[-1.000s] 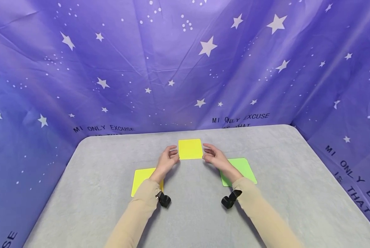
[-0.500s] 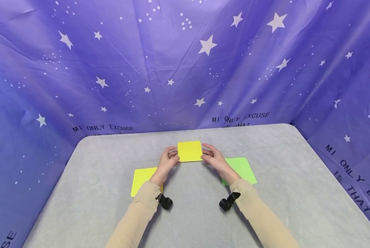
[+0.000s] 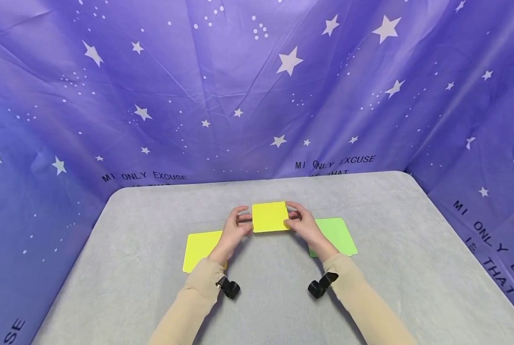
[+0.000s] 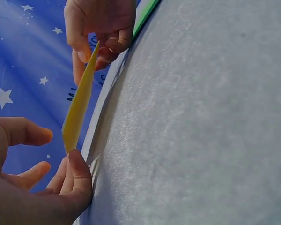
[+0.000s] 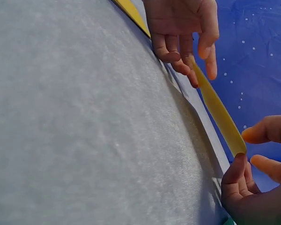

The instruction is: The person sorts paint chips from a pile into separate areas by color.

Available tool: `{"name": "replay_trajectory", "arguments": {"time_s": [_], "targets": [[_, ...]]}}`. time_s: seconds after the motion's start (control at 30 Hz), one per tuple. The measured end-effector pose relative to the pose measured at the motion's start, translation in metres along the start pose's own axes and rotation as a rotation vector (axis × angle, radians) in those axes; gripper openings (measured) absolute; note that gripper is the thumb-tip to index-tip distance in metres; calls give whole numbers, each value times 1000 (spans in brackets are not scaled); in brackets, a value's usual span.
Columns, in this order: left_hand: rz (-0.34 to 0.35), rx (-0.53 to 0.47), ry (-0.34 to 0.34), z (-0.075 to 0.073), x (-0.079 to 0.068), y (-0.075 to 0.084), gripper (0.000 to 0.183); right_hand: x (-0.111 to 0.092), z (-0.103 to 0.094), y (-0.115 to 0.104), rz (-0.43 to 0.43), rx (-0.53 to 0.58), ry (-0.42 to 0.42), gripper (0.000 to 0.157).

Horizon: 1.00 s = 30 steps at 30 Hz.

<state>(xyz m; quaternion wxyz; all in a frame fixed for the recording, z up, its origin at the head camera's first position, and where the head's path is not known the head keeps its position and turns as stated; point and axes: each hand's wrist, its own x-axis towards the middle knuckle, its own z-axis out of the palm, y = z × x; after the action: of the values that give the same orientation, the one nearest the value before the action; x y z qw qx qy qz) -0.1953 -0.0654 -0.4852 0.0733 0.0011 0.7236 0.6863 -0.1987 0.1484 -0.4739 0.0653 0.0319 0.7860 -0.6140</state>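
Note:
Between the two hands, a yellow card (image 3: 270,217) is held above the far part of the table. My right hand (image 3: 305,226) pinches its right edge, thumb in front and index finger at the upper corner. In the right wrist view the card (image 5: 221,115) shows nearly edge-on, slanting down to that grip. My left hand (image 3: 236,229) is at the card's left edge with loosely bent fingers. From the left wrist view, one fingertip (image 4: 76,158) meets the card's lower corner, while another finger of the left hand stands apart from it.
On the grey table (image 3: 274,297) lies a second yellow card (image 3: 198,247), partly covered by the left wrist. A green card (image 3: 336,235) lies at right, partly behind the right wrist. Purple star-printed cloth (image 3: 222,86) rises along the table's far edge and both sides.
Both hands have come to the yellow card's edges and taken it up. It has shifted toward the person and slightly right, and looks larger in the head view. The other cards stay put.

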Motion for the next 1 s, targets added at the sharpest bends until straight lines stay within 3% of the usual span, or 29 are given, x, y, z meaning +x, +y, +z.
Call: {"name": "replay_trajectory", "arguments": {"time_s": [0.37,0.63,1.0], "targets": [[14,10,-85,-6,-17,8,59,-16,-2,4,-52,32,-65,60],[12,23,-66,-14,-24,-5,55,-24,3,3,-99,38,-157,56],[-31,17,-79,-37,-36,-7,58,-27,21,1,-114,64,-231,58]]}}
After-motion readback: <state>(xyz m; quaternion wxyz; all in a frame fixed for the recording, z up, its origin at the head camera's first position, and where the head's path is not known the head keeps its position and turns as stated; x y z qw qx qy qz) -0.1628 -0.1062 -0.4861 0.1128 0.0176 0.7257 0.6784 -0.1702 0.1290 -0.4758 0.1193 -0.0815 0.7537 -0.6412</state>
